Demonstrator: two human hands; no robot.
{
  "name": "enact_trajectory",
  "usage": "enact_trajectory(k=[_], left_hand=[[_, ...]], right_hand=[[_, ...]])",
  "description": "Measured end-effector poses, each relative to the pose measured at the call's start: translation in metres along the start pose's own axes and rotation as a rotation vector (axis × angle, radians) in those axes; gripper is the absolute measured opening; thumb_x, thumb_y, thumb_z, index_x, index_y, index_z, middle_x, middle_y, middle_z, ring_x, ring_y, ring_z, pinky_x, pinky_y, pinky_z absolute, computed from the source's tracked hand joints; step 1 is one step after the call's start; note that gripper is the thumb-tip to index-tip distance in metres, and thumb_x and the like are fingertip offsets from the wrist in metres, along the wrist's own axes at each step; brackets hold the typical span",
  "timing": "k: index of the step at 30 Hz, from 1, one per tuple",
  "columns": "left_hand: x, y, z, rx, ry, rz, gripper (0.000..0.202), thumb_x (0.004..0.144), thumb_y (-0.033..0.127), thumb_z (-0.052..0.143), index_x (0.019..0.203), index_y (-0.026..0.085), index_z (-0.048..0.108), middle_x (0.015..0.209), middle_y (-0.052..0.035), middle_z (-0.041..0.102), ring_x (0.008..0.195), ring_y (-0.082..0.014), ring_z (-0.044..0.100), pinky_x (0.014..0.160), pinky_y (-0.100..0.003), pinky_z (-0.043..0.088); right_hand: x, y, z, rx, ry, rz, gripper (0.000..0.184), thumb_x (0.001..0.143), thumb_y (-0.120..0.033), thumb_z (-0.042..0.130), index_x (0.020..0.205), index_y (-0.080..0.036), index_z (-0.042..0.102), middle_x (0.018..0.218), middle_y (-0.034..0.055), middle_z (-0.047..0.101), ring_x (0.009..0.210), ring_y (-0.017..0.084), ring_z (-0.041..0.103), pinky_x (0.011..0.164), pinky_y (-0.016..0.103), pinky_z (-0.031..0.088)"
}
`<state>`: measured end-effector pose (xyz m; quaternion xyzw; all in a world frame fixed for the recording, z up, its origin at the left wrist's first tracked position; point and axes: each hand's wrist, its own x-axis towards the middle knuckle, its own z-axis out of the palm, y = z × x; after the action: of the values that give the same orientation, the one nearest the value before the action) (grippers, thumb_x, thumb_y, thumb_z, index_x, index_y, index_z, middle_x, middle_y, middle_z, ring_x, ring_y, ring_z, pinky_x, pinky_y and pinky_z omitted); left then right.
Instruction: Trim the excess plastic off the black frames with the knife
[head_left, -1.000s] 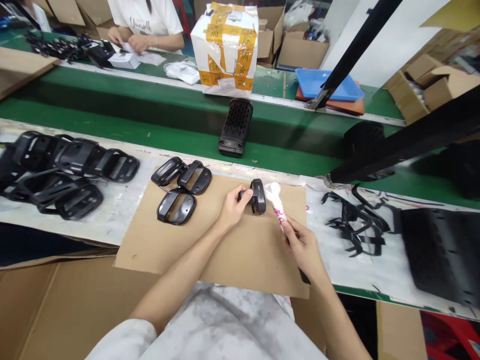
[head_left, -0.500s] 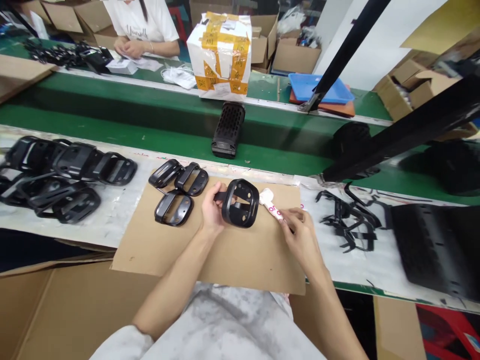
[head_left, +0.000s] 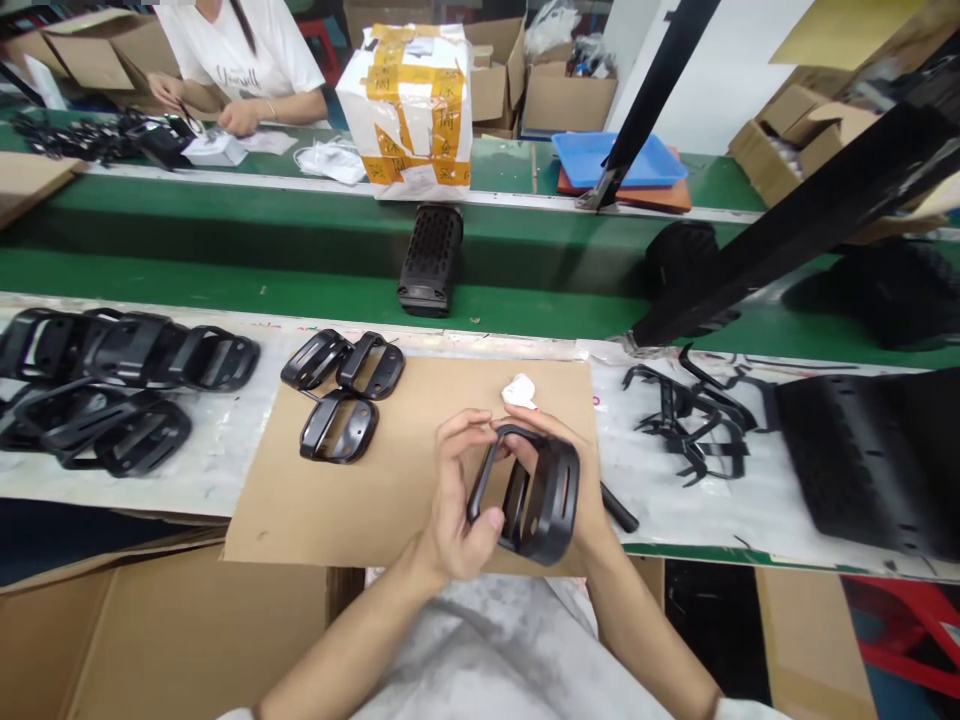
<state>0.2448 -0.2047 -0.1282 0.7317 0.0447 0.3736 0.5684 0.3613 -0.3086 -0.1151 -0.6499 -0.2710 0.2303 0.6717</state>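
Observation:
A black plastic frame with slots and an open middle is held tilted between my two hands, above the brown cardboard sheet. My left hand grips its left edge, with the thumb at the near side and fingers at the top. My right hand wraps round its far and right side, some fingers hidden behind it. A black bar-like piece juts out right of my right wrist; I cannot tell whether it joins the frame. Beyond my fingers lies a white crumpled piece, partly hidden.
Three similar black frames lie on the cardboard's left, more further left. Black curved strips and a dark panel are at right. Ahead are a perforated black part, a taped box, a slanted post and a co-worker.
My right hand has let go of the white piece with pink lettering and now holds the frame. The frame has come nearer, moved right and turned. The co-worker's hands have moved apart.

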Motion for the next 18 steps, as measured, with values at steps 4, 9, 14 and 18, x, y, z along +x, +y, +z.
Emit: enact_trajectory(k=[4,9,14,18], left_hand=[[-0.011,0.003,-0.003,0.028,-0.141,-0.469,0.038,0.098,0.023,0.049,0.136,0.021,0.048,0.115,-0.0093,0.062,0.101,-0.0224,0.062,0.09,-0.037,0.05],[-0.01,0.012,-0.002,0.092,-0.239,-0.636,0.015,0.094,0.014,0.04,0.096,0.021,0.053,0.086,-0.0029,0.06,0.075,-0.0181,0.055,0.072,-0.032,0.043],[-0.003,0.02,0.0,0.146,-0.231,-0.599,0.013,0.093,0.014,0.038,0.091,0.022,0.048,0.079,-0.0007,0.056,0.068,-0.0171,0.051,0.068,-0.032,0.039],[0.008,0.019,-0.007,0.179,-0.337,-0.566,0.013,0.094,0.013,0.04,0.09,0.023,0.048,0.074,0.0018,0.054,0.063,-0.0158,0.049,0.066,-0.031,0.038]], right_hand=[[0.002,0.003,-0.009,-0.153,0.031,-0.073,0.021,0.095,-0.031,0.073,0.114,-0.028,0.081,0.116,0.005,0.08,0.095,0.022,0.079,0.091,0.037,0.064],[-0.002,0.002,-0.006,-0.206,0.071,-0.085,0.018,0.096,-0.028,0.072,0.113,-0.027,0.08,0.113,0.0039,0.082,0.1,0.022,0.078,0.091,0.035,0.064],[-0.008,-0.004,0.0,-0.298,0.205,-0.177,0.016,0.094,-0.023,0.074,0.108,-0.026,0.08,0.107,0.0023,0.082,0.098,0.022,0.079,0.09,0.032,0.064],[-0.006,-0.006,-0.007,-0.375,0.167,-0.187,0.016,0.095,-0.024,0.074,0.11,-0.026,0.079,0.105,0.0016,0.082,0.093,0.02,0.079,0.088,0.031,0.064]])
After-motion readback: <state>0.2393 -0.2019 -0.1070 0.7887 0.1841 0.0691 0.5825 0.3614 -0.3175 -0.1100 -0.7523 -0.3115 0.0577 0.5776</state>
